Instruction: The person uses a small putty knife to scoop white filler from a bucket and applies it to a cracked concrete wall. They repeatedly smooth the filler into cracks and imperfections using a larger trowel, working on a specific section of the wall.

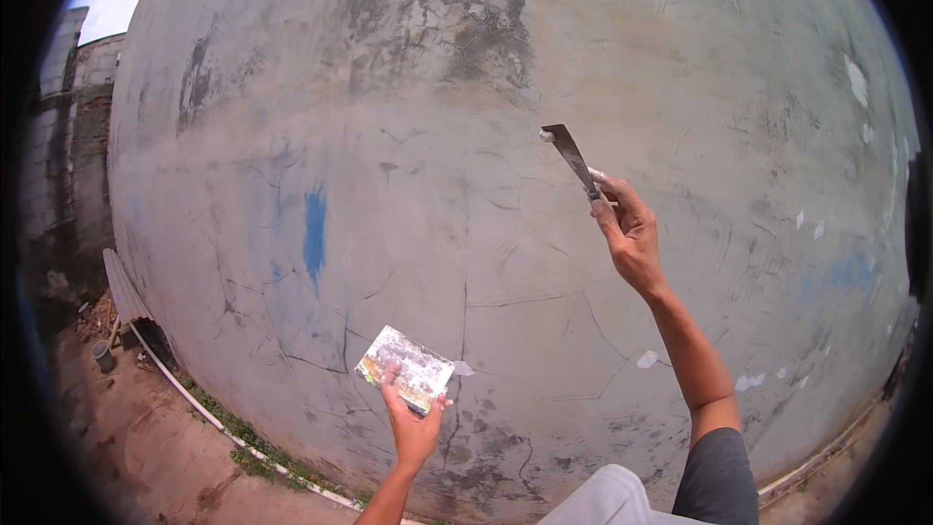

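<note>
My right hand (630, 233) is raised toward the wall, its fingers closed round the handle of a putty knife (571, 157). A small lump of white filler (547, 136) clings to the blade's far corner. Lower and to the left, my left hand (413, 418) grips a rectangular board (403, 360) by its near edge. White paste smears the board, with some yellowish stains. The grey plastered wall (466, 204) carries thin cracks and several white filled patches, one (647, 359) below my right forearm. Whether the blade touches the wall I cannot tell.
A blue paint mark (315, 238) and dark stains show on the wall. A white pipe (199, 408) runs along its foot beside weeds. At far left are a grey bucket (103, 356), a leaning corrugated sheet (124, 290), bare ground and a block wall (58, 156).
</note>
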`<state>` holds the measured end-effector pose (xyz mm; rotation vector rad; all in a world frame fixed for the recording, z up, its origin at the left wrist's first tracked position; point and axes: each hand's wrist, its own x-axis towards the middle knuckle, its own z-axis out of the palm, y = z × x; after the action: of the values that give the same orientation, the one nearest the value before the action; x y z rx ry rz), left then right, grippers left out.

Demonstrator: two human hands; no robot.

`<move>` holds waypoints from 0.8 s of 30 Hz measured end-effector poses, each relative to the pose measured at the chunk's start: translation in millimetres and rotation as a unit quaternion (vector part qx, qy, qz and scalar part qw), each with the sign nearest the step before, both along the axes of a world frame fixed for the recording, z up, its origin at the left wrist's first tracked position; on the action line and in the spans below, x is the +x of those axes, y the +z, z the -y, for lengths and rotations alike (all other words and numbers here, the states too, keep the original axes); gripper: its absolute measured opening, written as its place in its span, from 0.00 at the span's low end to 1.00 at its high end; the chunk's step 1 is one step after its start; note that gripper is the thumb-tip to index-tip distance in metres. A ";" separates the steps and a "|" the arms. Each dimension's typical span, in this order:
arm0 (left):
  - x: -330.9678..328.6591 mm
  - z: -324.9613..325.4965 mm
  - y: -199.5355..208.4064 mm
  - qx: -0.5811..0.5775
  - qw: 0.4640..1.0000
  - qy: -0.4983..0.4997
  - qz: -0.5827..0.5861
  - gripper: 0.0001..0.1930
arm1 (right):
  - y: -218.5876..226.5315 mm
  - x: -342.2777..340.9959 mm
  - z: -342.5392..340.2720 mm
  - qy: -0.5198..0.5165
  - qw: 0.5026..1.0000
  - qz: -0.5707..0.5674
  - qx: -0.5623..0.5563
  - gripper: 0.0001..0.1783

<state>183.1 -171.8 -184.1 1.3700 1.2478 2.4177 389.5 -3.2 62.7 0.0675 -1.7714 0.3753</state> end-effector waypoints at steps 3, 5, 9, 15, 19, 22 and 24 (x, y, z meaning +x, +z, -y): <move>-29.3 -35.4 35.4 0.040 0.999 -0.023 -0.008 0.34 | 72.2 -26.6 -19.3 -0.105 0.989 -0.030 0.104 0.21; -50.4 -68.3 56.9 0.092 0.995 -0.005 -0.034 0.33 | 119.4 -43.7 -31.1 -0.180 0.967 -0.072 0.168 0.22; -79.7 -132.5 92.9 0.166 0.982 0.034 -0.081 0.33 | 210.1 -63.5 -68.1 -0.260 0.912 -0.137 0.286 0.21; -110.6 -209.1 122.4 0.250 0.952 0.149 -0.090 0.34 | 343.6 -89.9 -95.8 -0.384 0.797 -0.205 0.418 0.19; -109.6 -216.4 134.1 0.311 0.946 0.070 -0.053 0.36 | 422.5 -109.6 -103.5 -0.413 0.752 -0.206 0.470 0.21; -113.6 -216.1 123.9 0.285 0.952 0.094 -0.059 0.37 | 449.6 -130.1 -91.5 -0.348 0.781 -0.199 0.479 0.24; -108.5 -207.8 128.8 0.295 0.953 0.052 -0.034 0.37 | 453.2 -139.2 -83.1 -0.377 0.761 -0.189 0.494 0.24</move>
<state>74.6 36.0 -55.4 1.5511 0.6268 2.9913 250.3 79.9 515.9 0.1536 -1.2670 -1.1172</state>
